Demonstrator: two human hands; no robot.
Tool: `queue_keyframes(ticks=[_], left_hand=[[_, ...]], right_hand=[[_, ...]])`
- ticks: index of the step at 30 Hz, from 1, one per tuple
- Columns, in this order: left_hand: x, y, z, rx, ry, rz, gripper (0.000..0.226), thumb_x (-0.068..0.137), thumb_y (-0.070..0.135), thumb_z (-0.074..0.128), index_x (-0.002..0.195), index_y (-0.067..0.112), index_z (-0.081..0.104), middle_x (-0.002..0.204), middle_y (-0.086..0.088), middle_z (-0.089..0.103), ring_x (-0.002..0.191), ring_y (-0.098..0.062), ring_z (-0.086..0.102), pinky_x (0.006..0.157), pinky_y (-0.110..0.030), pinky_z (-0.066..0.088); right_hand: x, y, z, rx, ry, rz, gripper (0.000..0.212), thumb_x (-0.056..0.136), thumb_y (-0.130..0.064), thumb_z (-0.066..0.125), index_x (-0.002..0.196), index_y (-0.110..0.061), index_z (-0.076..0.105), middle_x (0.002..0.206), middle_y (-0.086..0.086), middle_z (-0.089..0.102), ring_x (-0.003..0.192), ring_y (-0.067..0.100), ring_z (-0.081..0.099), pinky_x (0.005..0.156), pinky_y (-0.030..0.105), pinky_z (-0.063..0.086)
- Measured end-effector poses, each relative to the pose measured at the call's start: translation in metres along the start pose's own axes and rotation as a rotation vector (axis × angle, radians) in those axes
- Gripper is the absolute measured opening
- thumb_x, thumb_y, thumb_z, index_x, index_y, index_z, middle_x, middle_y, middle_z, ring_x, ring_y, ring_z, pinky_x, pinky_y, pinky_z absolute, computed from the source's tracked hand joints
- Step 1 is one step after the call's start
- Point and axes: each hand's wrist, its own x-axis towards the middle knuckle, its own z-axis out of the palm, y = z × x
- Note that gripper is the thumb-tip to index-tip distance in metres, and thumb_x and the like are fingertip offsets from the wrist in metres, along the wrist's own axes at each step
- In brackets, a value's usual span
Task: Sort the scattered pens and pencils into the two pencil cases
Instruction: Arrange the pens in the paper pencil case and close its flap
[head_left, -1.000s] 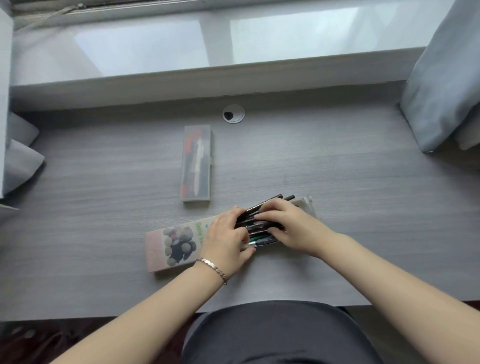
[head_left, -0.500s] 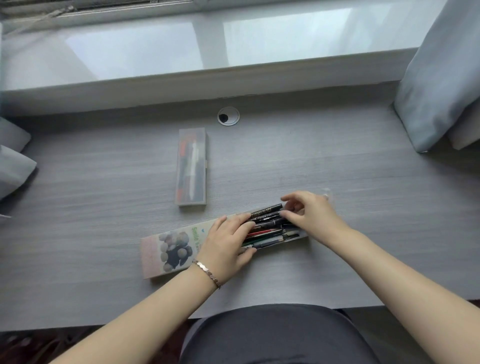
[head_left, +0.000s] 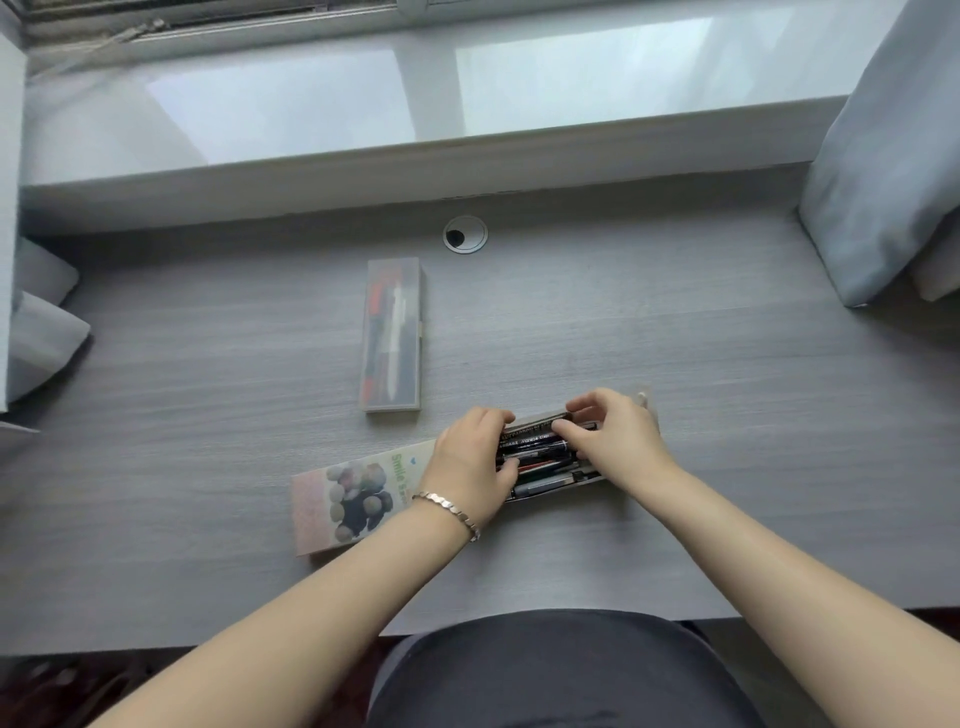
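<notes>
Inside the printed pencil case (head_left: 358, 488) the left hand (head_left: 470, 462) now curls onto the pens (head_left: 540, 460), the right hand (head_left: 615, 436) pinches the top pen (head_left: 532, 431); sorting looks nearly finished.

The patterned pencil case lid (head_left: 363, 488) reads "Smile" in green; white print on the black pens (head_left: 535, 444) is too blurred to read.

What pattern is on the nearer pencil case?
Pale pink pencil case with pebble-like shapes and green lettering; head view.
</notes>
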Motion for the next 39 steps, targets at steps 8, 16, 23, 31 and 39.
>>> queue_keyframes(ticks=[8,16,23,31,39], left_hand=[[0.007,-0.002,-0.003,0.118,-0.046,0.04,0.033,0.08,0.019,0.062,0.111,0.009,0.058,0.108,-0.008,0.063,0.105,-0.025,0.054,0.092,-0.036,0.04],[0.026,0.03,-0.014,0.198,0.066,0.136,0.021,0.084,0.027,0.062,0.092,0.008,0.059,0.079,-0.008,0.067,0.074,-0.028,0.061,0.063,-0.031,0.044],[0.032,0.06,-0.037,-0.788,0.092,-0.22,0.042,0.101,0.024,0.025,0.129,0.004,0.049,0.081,0.047,0.036,0.088,0.026,0.042,0.068,0.015,0.023],[0.022,0.051,-0.035,-0.881,-0.158,-0.298,0.023,0.099,0.017,0.031,0.117,0.02,0.046,0.112,0.003,0.05,0.098,0.007,0.052,0.085,-0.011,0.041],[-0.014,-0.017,-0.041,0.243,-0.229,-0.048,0.093,0.075,0.051,0.064,0.145,0.013,0.016,0.155,-0.002,0.009,0.144,-0.016,0.006,0.118,-0.033,0.006]], right_hand=[[-0.003,-0.006,0.0,0.562,-0.212,0.122,0.02,0.086,-0.001,0.058,0.102,0.011,0.059,0.071,0.006,0.058,0.043,0.0,0.06,0.049,0.009,0.052],[0.0,-0.01,-0.027,0.869,-0.185,-0.035,0.018,0.08,0.007,0.059,0.082,-0.01,0.063,0.069,0.001,0.066,0.056,0.002,0.065,0.058,0.011,0.054],[-0.004,-0.009,-0.021,0.427,-0.313,-0.242,0.026,0.085,-0.006,0.059,0.102,-0.026,0.055,0.103,0.006,0.062,0.087,0.009,0.061,0.079,0.018,0.051],[-0.01,-0.022,-0.006,0.169,-0.451,-0.381,0.016,0.094,-0.005,0.041,0.103,-0.012,0.052,0.074,0.005,0.059,0.067,0.011,0.056,0.07,0.036,0.046],[-0.004,0.024,-0.045,-0.469,-0.213,-0.494,0.033,0.097,-0.029,0.035,0.123,-0.021,0.052,0.107,0.003,0.058,0.104,0.018,0.053,0.087,0.029,0.04]])
